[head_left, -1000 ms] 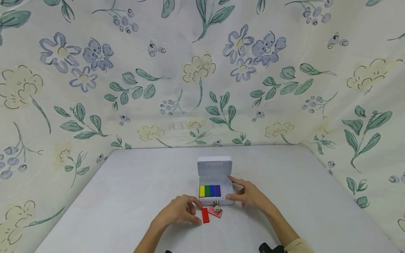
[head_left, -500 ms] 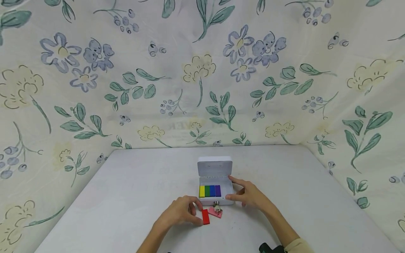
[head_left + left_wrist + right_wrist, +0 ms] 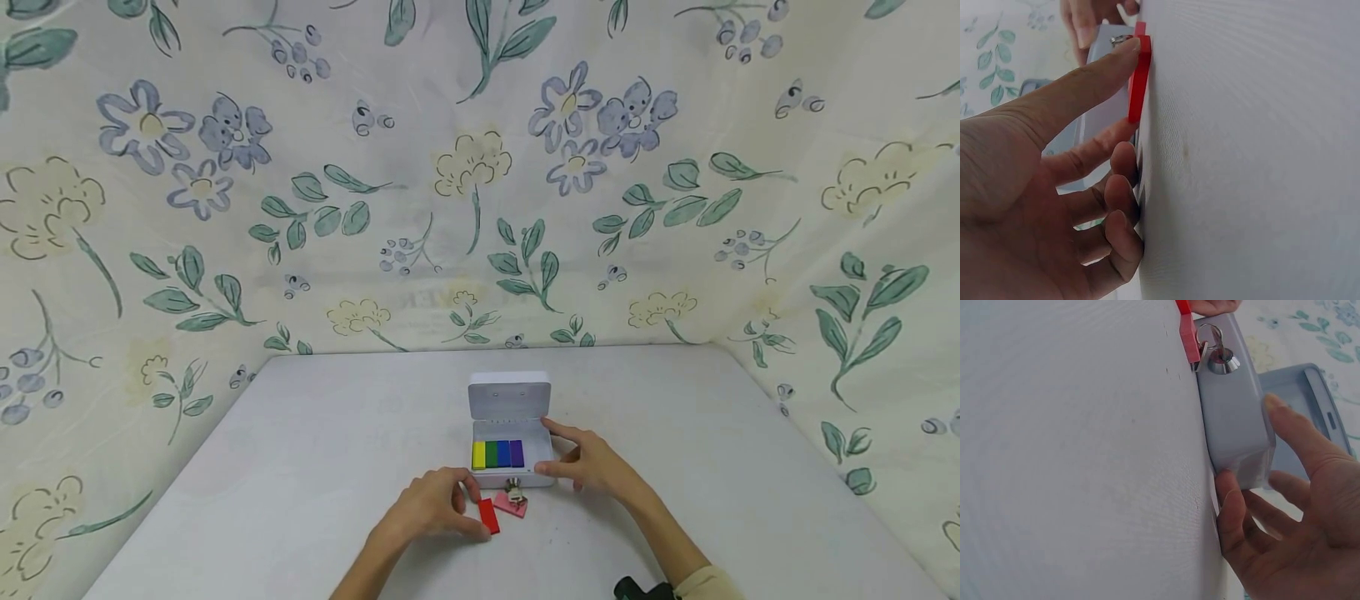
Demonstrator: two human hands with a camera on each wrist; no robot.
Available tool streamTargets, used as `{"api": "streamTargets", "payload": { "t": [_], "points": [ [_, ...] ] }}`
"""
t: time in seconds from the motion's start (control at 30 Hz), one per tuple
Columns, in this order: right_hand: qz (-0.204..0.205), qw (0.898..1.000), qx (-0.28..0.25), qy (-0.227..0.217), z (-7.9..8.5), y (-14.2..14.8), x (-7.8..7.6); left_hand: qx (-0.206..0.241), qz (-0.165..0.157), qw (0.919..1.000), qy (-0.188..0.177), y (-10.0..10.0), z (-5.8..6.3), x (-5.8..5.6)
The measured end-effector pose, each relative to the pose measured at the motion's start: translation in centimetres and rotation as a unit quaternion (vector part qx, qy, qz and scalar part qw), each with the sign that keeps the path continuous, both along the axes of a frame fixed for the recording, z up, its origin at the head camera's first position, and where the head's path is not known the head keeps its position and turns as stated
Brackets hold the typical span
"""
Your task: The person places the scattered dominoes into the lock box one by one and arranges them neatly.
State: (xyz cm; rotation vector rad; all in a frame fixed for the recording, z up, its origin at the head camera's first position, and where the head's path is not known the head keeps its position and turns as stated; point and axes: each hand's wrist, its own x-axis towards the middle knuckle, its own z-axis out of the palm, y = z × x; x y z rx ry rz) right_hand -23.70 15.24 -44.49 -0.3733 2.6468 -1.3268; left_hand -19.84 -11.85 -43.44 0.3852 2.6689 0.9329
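Block (image 3: 489, 516), flat, red, oblong, is pinched by the left grip (image 3: 437, 502); the right grip (image 3: 596, 463) clasps a smooth box (image 3: 1235, 412).

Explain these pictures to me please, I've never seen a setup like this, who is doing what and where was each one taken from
No machine here: just a person's two bare hands. The wide picture comes from a camera worn on the head; the two close ones come from a camera on each wrist. On the white table stands an open, pale rectangular box with a round silver lock. Inside sit rectangular blocks: a yellow block, green block, blue block and purple block. The left hand pinches a red rectangular block beside a flat pink piece. The right hand holds the box's right end.
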Motion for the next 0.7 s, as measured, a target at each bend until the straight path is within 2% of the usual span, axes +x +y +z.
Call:
{"api": "streamTargets", "payload": {
  "t": [0.4, 0.7],
  "points": [
    [0.005, 1.000, -0.002, 0.002, 0.14, 0.03, 0.07, -0.001, -0.005, 0.9998, -0.018, 0.01, 0.28, -0.05],
    [0.010, 1.000, -0.004, 0.002, 0.13, 0.08, 0.09, -0.007, 0.005, 0.9999, -0.009, 0.28, 0.24, 0.16]
  ]
}}
